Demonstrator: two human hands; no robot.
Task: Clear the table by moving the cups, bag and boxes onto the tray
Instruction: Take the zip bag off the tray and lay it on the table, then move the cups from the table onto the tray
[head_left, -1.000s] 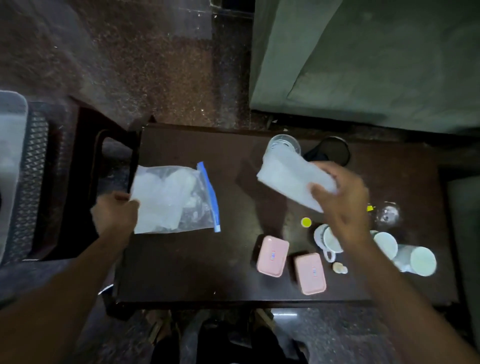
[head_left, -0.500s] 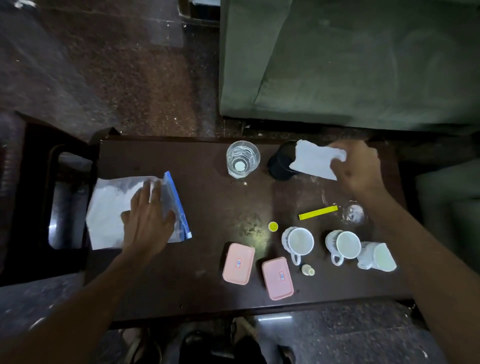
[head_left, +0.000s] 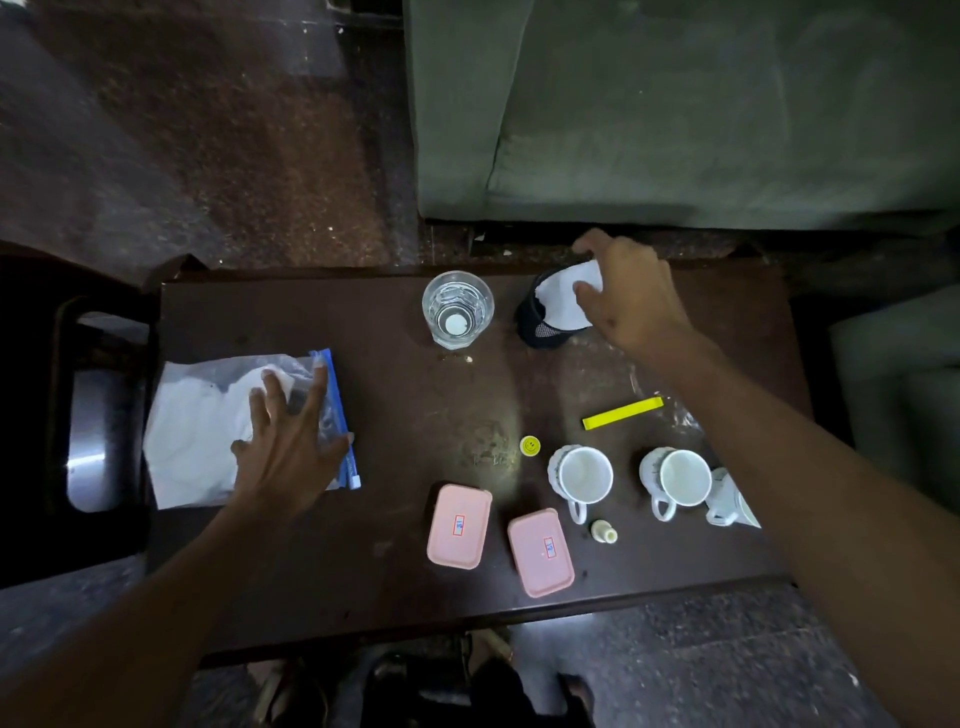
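Nothing cleared off the desk (head_left: 395, 597) yet, by the look of it: two pink boxes (head_left: 459, 525) at the near edge, three white cups (head_left: 580, 478) just right of the boxes, no tray surely in view. Left of the boxes, left hand (head_left: 291, 447) flat on the zip bag (head_left: 208, 431), fingers (head_left: 270, 389) spread apart. Beyond the cups, right hand (head_left: 626, 296) with fingers pinched on white paper (head_left: 563, 299) at the black mesh holder (head_left: 540, 325), beside the glass (head_left: 457, 309).
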